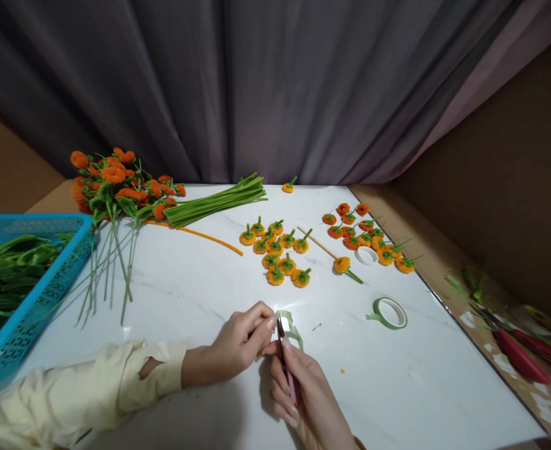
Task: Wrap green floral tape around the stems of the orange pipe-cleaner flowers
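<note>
My left hand (244,337) is closed in a pinch near the front middle of the table. From its fingertips a short strip of green floral tape (295,330) curls to the right. A speck of orange shows under those fingers; what it belongs to is hidden. My right hand (303,387) grips a slim, pointed tool (290,381) with a pink handle and dark tip. Whether it is tweezers or small scissors I cannot tell. Its tip points up beside the left fingertips and the tape. Yellow fuzzy flower heads (275,247) with green stubs lie just beyond both hands.
A green tape roll (391,314) and a white ring (366,255) lie right. Nearby are orange flower heads (349,231) and a stick (317,242). Green stems (219,203) and orange flowers (116,178) lie behind. A blue basket (31,312) stands left; red-handled pliers (521,356) lie right.
</note>
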A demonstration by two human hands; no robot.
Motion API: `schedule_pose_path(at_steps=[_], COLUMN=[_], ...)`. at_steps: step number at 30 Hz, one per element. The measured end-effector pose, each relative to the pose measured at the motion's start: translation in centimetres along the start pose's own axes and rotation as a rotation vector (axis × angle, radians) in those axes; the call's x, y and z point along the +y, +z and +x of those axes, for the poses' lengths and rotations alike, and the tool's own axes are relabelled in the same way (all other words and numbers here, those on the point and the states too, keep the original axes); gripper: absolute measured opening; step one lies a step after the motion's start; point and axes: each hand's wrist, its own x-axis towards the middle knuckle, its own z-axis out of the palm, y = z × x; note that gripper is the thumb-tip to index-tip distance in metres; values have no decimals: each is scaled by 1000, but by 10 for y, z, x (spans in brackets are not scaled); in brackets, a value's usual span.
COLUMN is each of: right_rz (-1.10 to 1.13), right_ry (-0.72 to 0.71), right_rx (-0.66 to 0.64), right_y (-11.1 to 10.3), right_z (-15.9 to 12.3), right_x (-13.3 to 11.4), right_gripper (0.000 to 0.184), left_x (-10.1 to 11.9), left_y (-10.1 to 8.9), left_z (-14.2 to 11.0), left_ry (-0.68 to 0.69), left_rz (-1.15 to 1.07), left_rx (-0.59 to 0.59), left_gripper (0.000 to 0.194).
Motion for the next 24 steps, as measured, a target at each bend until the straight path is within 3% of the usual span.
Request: schedule_pose_path(at_steps=[13, 24], right_rz=[-31, -43], right_ry=[-44, -51], right_rx=[44, 65], right_y=[-2, 0], right_z=[0, 2], right_x=[0, 2], right_gripper=[33, 37], left_x=[7, 6], left_y=[3, 4], left_z=[1, 1], left_ry=[98, 92], left_rz=[159, 159], left_rx=[16, 13], left_gripper=[20, 19])
